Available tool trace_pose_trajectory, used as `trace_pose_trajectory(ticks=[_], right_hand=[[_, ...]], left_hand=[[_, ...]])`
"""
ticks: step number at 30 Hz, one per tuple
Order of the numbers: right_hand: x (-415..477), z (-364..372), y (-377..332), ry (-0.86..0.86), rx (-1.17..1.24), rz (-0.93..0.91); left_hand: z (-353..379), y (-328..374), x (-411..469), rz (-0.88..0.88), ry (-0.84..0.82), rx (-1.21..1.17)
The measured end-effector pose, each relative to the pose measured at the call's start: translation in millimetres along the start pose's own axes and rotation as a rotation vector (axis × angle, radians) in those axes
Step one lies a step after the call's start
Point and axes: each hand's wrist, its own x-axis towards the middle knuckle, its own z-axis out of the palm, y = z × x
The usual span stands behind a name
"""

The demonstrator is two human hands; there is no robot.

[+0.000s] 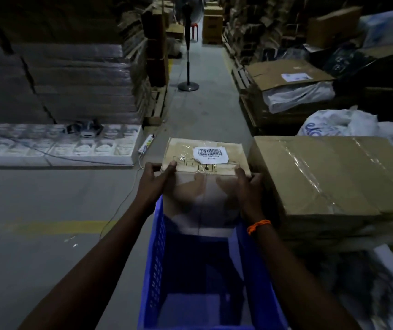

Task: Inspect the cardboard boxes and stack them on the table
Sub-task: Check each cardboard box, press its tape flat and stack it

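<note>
Two hands are seen, and both are clamped on one small cardboard box (205, 158). The left hand (157, 179) is curled round the box's upper left edge, with the thumb laid on the top face. The right hand (247, 184) is wrapped round the upper right edge in the same way.

The box is held upright at the far end of one blue crate (157, 246), with its lower part sunk between the crate's perforated side walls (whether it rests on anything inside cannot be told). One white barcode label (211, 154) is stuck to the box's top face. One orange thread band (258, 226) is worn on the right wrist.

Just to the right of the crate, one larger cardboard box (321, 177) is seen, sealed with strips of clear tape and lying just beside the small box. Beyond it, further right of the crate, one white printed sack (338, 123) is slumped.

To the left of the crate's far end, one white power strip (146, 144) lies on the floor, and a thin cable is trailed from it. Further left, white moulded trays (55, 146) are laid side by side (their number cannot be made out). Straight beyond the crate, down the aisle, one pedestal fan (188, 55) is stood on a round base. One yellow floor line (48, 226) is painted to the crate's left.
</note>
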Motion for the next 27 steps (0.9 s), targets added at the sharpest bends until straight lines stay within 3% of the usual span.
trace_pose_trajectory(ticks=[9,17,22,27], right_hand=[[17.7,21.2,15.3,-0.098,-0.092,-0.056],[11.6,2.5,27.5,-0.085,-0.104,-0.086],[4.1,-2.9,35.3,-0.156,-0.072,-0.106],[-12.0,-38.3,54.3,-0.435,-0.237,-0.323]], left_hand=[[-15.4,-38.7,30.4,-0.029,-0.021,0.099],[4.0,-49.4,18.1,0.031,0.019,0.121],[21.1,-44.2,-5.3,0.065,0.188,0.193],[54.4,-47.5,-57.3,0.144,0.484,0.256]])
